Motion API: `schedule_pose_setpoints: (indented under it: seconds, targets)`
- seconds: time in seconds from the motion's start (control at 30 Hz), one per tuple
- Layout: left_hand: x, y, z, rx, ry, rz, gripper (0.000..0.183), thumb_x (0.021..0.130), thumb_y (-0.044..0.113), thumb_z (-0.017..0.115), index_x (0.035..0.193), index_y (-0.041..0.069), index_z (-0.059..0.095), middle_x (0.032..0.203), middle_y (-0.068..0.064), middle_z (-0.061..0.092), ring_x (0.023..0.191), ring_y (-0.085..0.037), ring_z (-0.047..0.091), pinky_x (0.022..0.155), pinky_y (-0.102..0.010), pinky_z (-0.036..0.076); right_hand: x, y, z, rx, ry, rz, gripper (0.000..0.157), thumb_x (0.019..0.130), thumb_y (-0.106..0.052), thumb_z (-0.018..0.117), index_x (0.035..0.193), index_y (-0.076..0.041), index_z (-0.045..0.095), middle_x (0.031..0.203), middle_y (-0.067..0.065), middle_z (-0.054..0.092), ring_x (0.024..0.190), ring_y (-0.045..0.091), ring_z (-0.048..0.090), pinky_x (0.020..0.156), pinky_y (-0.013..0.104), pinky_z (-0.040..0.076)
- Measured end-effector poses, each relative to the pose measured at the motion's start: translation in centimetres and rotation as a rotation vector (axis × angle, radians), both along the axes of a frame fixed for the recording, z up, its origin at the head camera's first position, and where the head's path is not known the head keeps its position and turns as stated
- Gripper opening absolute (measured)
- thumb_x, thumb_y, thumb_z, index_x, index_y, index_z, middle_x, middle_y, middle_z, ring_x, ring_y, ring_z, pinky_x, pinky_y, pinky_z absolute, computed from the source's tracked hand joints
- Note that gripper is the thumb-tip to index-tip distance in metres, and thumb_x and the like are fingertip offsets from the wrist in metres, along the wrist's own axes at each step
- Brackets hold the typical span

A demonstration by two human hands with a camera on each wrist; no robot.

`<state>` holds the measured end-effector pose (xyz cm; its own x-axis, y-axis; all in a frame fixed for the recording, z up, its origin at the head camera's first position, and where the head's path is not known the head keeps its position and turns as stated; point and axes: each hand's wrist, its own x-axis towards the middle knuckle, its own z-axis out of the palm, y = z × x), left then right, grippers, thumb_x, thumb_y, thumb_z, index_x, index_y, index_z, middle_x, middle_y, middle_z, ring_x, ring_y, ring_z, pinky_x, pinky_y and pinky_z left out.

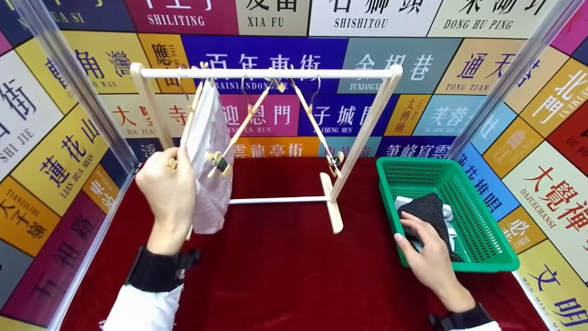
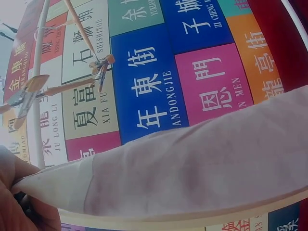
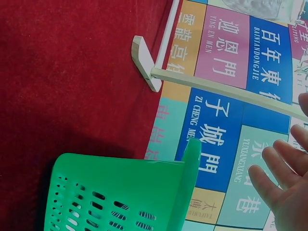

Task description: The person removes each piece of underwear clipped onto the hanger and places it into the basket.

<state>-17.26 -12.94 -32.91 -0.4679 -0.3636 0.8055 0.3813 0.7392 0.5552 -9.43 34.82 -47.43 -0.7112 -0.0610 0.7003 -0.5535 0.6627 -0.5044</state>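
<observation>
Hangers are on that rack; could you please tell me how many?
3: the left hanger, carrying the pale cloth; the middle hanger; and the right hanger. The cloth could hide another.

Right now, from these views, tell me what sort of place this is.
Probably a small staged booth for practising laundry hanging: sign-printed wall panels surround a red cloth surface that bears a clothes rack.

white sleeves (image 1: 144, 307), black wrist straps (image 1: 152, 271), bare fingers (image 1: 420, 224)
</observation>
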Motion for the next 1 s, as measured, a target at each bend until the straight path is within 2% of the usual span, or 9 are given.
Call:
schedule_pose_setpoints:
  seconds: [0.17, 0.4, 0.6, 0.77, 1.0]
  targets:
    - [0.2, 0.1, 0.5, 0.022, 0.013, 0.006, 0.013, 0.095, 0.003, 0.074, 0.089, -0.008, 0.079, 0.08, -0.023, 0.074, 0.067, -0.037, 0.069, 0.065, -0.041, 0.054, 0.2, -0.1, -0.1, -0.005, -0.014, 0.002, 0.046, 0.08, 0.015, 0.079, 0.124, 0.003, 0.071, 0.135, 0.02, 0.067, 0.123, 0.008, 0.059, 0.1, 0.01, 0.043]
    - [1.2, -0.2, 0.6, 0.09, 0.035, -0.012, 0.009, 0.094, 0.002, 0.076, 0.089, -0.004, 0.081, 0.08, -0.02, 0.074, 0.065, -0.033, 0.067, 0.066, -0.013, 0.04, 0.3, -0.2, -0.1, -0.005, -0.014, 0.006, 0.047, 0.08, 0.015, 0.08, 0.124, 0.002, 0.071, 0.135, 0.018, 0.067, 0.121, 0.0, 0.059, 0.099, 0.01, 0.044]
    - [2.0, -0.6, 0.0, 0.098, 0.051, -0.028, 0.009, 0.093, 0.003, 0.077, 0.087, -0.001, 0.082, 0.081, -0.018, 0.076, 0.067, -0.033, 0.068, 0.069, -0.01, 0.039, 0.6, -0.1, -0.1, -0.014, -0.038, -0.003, 0.045, 0.082, 0.013, 0.079, 0.125, 0.002, 0.07, 0.136, 0.018, 0.066, 0.122, -0.002, 0.058, 0.099, 0.009, 0.042]
    - [2.7, -0.8, -0.8, 0.052, 0.046, -0.039, 0.011, 0.094, 0.004, 0.076, 0.087, -0.002, 0.081, 0.08, -0.018, 0.075, 0.066, -0.032, 0.069, 0.069, -0.01, 0.04, 0.8, -0.1, -0.3, -0.012, -0.032, -0.005, 0.046, 0.081, 0.014, 0.079, 0.125, 0.002, 0.07, 0.136, 0.018, 0.066, 0.122, -0.001, 0.058, 0.099, 0.009, 0.042]
    - [3.7, -1.1, -2.0, 0.021, 0.05, -0.069, 0.009, 0.093, 0.0, 0.076, 0.087, -0.004, 0.081, 0.076, -0.017, 0.074, 0.061, -0.025, 0.061, 0.067, -0.007, 0.038, 0.8, 0.1, -0.4, -0.016, -0.031, -0.003, 0.047, 0.081, 0.014, 0.079, 0.125, 0.001, 0.07, 0.136, 0.018, 0.066, 0.123, 0.004, 0.058, 0.1, 0.01, 0.042]
